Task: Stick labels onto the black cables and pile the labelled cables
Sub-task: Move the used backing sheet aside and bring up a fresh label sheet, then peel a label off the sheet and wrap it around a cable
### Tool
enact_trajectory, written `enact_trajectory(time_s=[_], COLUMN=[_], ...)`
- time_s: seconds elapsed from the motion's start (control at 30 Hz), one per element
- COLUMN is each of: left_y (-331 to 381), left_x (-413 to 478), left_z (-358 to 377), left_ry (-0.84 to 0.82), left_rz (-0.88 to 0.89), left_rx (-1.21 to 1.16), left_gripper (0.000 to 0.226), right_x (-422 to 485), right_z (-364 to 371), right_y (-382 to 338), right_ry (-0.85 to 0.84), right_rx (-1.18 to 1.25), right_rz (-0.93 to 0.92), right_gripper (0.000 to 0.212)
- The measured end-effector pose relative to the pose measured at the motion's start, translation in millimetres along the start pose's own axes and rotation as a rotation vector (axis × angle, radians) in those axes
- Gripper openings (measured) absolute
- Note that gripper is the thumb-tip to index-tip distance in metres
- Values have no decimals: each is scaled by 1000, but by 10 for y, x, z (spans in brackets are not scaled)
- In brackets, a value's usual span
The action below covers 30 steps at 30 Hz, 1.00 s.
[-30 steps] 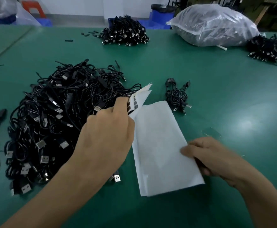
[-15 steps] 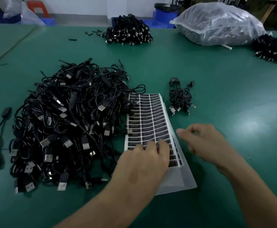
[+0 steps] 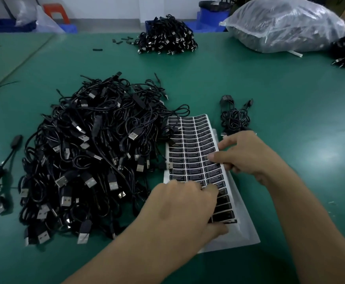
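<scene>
Label sheet (image 3: pixel 190 148) beside the black cables (image 3: pixel 89 156): left grip (image 3: pixel 179 210) presses it flat-fingered, right grip (image 3: pixel 247 154) pinches its edge

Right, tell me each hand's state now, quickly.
Left hand: open, pressing down on the label sheet.
Right hand: pinching the label sheet's right edge, thumb on top.

Single head-worn wide-angle view, looking forward and down, close over the green table (image 3: pixel 270 119)

Black cables (image 3: pixel 89 158) with silver plugs, green table (image 3: pixel 280 103), white sheet (image 3: pixel 190 152) gridded with black labels.
</scene>
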<state>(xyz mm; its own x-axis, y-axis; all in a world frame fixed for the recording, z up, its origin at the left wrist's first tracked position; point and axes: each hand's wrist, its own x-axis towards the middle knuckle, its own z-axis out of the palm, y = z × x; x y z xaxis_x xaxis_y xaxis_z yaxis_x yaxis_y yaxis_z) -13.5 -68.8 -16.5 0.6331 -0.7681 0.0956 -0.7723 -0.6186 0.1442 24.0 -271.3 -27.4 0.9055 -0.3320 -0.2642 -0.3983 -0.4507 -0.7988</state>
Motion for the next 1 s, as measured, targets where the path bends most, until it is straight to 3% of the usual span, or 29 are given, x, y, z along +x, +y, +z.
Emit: enact_trajectory(time_s=[0.23,0.37,0.57,0.77,0.83,1.0], left_y=[-60,-68,-157,-604,-760,-906], left_x=[7,2,41,95,88,104], left_z=[-26,-37,-157,-352,-344,-269], left_ry=[-42,-34,-52,330,418,319], left_rz=[27,24,-138,-356,-427,-551], left_rx=[50,62,67,128,154,113], left_gripper=[55,56,83,30,36,45], right_x=[4,-17,-22,2,6,18], right_z=[10,62,123,218,265,305], right_y=[155,192,233,248,239,241], right_ry=[-22,70,139,187,196,253], right_rx=[63,-121,-222,-266,-267,-208], right_rz=[-82,-188,-224,-336,-391,-427], right_gripper=[23,24,37,46,41,28])
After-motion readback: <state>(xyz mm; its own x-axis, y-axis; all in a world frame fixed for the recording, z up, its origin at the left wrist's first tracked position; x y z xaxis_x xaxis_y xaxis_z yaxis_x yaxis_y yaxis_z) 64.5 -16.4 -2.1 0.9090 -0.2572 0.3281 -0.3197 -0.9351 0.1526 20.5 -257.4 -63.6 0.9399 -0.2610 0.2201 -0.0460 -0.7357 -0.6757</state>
